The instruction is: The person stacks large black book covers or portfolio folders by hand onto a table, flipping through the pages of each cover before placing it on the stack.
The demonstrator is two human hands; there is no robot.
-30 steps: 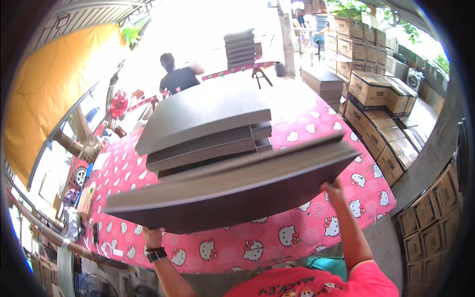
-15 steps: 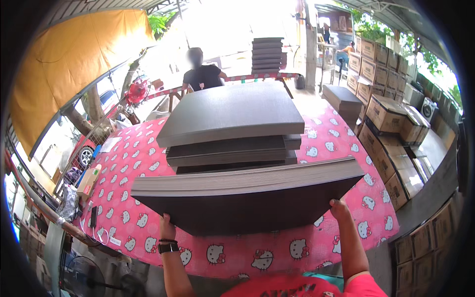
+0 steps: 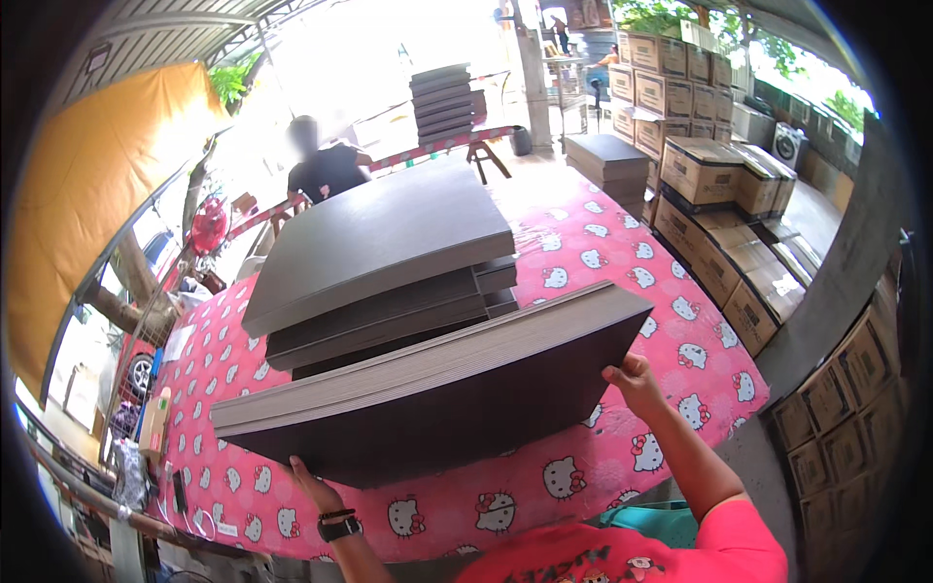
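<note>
Between my hands a thick stack of dark boards stands tilted on its edge, its pale layered side facing up and its dark face toward me. My left hand grips its lower left edge, with a watch and a band on the wrist. At the right end, my right hand holds the edge, thumb on the dark face; the fingers of both hands are partly hidden behind the stack. Just beyond lies a pile of similar board stacks, grey on top and unevenly laid.
A pink patterned cloth covers the table. Cardboard boxes are piled at the right, near a short board stack. A person sits beyond the table, left of another tall stack. A phone-like black object lies at left.
The view has swung to the right, so the surroundings appear shifted left. The held stack now slants, its right end higher in the picture than its left. Both hands keep their grip.
</note>
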